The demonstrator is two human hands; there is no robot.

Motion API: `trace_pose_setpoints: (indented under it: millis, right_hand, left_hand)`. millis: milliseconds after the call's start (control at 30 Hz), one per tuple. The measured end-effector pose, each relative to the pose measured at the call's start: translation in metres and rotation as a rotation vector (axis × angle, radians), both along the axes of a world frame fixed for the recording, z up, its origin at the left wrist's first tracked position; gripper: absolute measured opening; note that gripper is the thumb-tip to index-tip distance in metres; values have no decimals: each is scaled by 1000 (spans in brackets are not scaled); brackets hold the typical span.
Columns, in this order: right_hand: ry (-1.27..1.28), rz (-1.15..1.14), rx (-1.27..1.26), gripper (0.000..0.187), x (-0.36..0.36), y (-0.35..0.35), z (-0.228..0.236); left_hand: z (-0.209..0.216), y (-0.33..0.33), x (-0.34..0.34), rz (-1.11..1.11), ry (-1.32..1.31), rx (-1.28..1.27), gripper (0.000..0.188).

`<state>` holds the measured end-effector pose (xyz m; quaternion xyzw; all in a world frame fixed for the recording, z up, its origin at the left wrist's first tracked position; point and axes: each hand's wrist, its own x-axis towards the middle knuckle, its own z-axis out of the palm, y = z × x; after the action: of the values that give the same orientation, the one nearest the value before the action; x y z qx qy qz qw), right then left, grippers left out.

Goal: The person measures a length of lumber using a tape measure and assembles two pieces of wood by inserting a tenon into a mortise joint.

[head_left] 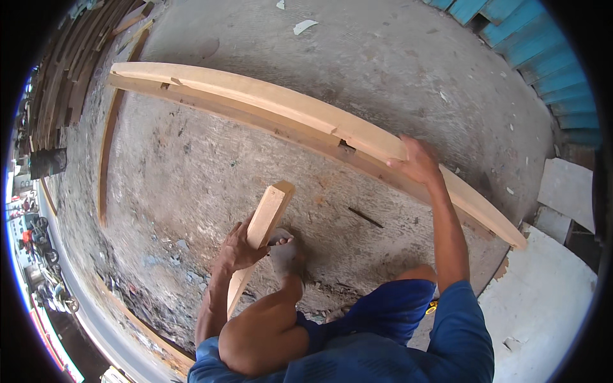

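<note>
A long pale wooden beam (274, 101) lies slantwise across the ground ahead of me, with dark notches cut along its near side. My right hand (418, 159) is closed round its upper edge, to the right of a dark rectangular slot (347, 147). In my left hand (240, 247) is a shorter squared wooden post (271, 207), tilted with its cut end pointing up and away from me. The fingers wrap round its middle, and its lower end passes beside my left knee. The post and the beam are apart.
A thin dark rod (365, 217) lies on the rough concrete. Stacked planks (76, 70) and a narrow timber (108, 150) are at the left. Pale boards (543, 306) lie at the right, below a blue corrugated wall (543, 54). Motorcycles (48, 246) stand by the road.
</note>
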<state>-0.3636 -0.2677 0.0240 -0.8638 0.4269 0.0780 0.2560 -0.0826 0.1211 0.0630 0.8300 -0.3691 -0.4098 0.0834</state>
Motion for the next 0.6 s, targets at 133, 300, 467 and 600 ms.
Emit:
trace_pose_setpoints:
  millis: [133,300,467,600]
  right_hand:
    - [-3,-11,-60,83,-1,3,-1]
    - [-21,-27,-68,82,-2,3,1]
    - [66,-46,-7,75,8,6,20]
    - [57,-66,-26,71,6,7,16]
  left_hand:
    - [-3,-55,1,-30,61,-107,94]
    - [-4,-108,-10,-88,64,-148,98]
    - [-15,-131,-25,-125,49,-128,100]
    - [-17,-149,-34,-127,70,-130,98]
